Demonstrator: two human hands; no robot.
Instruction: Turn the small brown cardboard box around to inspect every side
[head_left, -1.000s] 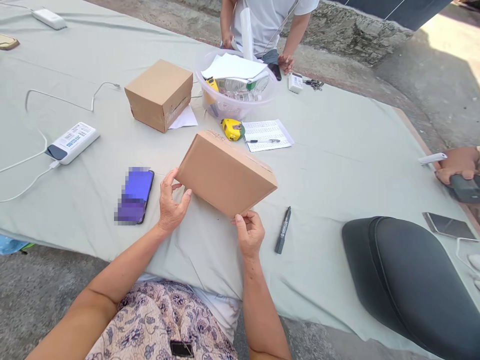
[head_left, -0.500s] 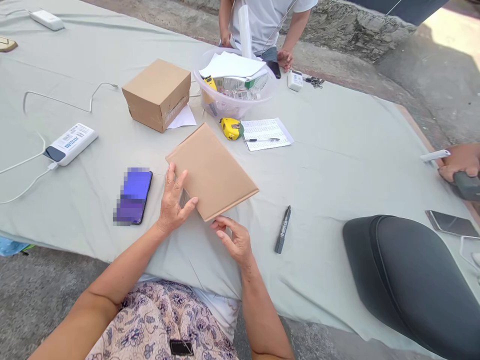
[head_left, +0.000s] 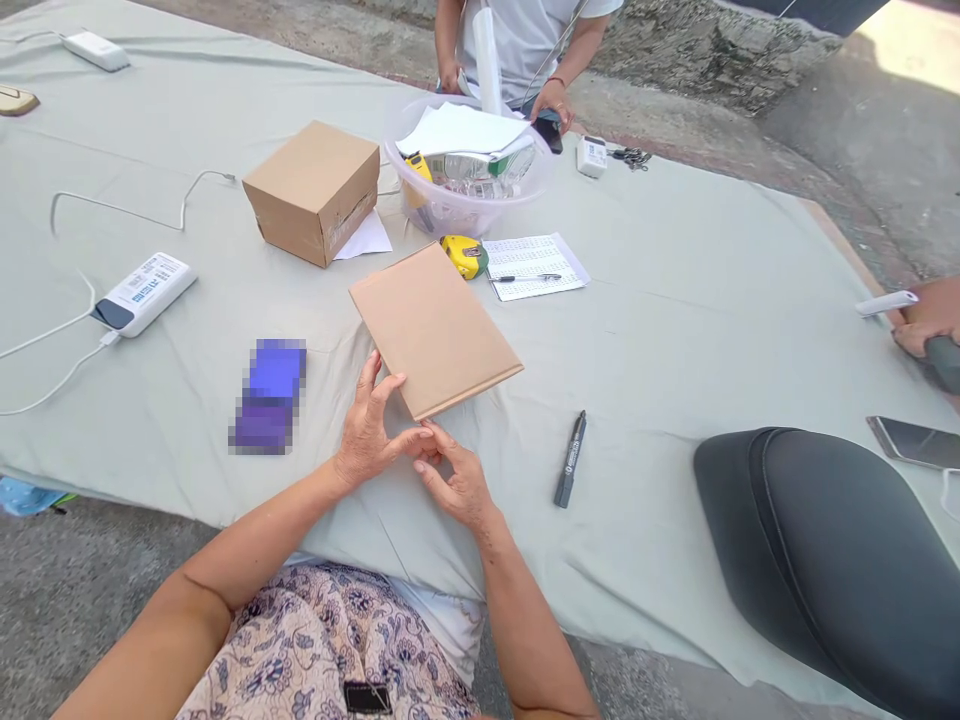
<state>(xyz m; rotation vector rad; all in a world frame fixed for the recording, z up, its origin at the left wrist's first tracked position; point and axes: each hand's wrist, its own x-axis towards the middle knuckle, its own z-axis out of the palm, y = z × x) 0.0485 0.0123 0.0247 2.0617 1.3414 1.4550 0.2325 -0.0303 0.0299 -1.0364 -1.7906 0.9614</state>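
Observation:
A flat, closed brown cardboard box (head_left: 435, 330) sits at an angle in front of me, one corner toward my body. My left hand (head_left: 375, 428) is at its lower left edge, fingers apart, with the index fingertip at the cardboard. Close to the near corner is my right hand (head_left: 456, 478), its fingers loosely bent and thumb apart, nothing visible between them. The left thumb tip meets the right fingertips just below that corner. A black marker (head_left: 571, 460) lies to the right, and a phone with a blurred screen (head_left: 268, 395) to the left.
Beyond the flat box stand a taller cardboard box (head_left: 311, 190), a plastic basin (head_left: 465, 210) of papers and bottles, a yellow tape measure (head_left: 463, 256) and a printed sheet (head_left: 536, 268) with a pen. A black padded seat (head_left: 817, 550) fills the right. Another person (head_left: 517, 60) stands opposite.
The flat box has shifted slightly away and to the right. My left hand has slid down its edge toward my right hand. The person opposite now has a hand on a black phone.

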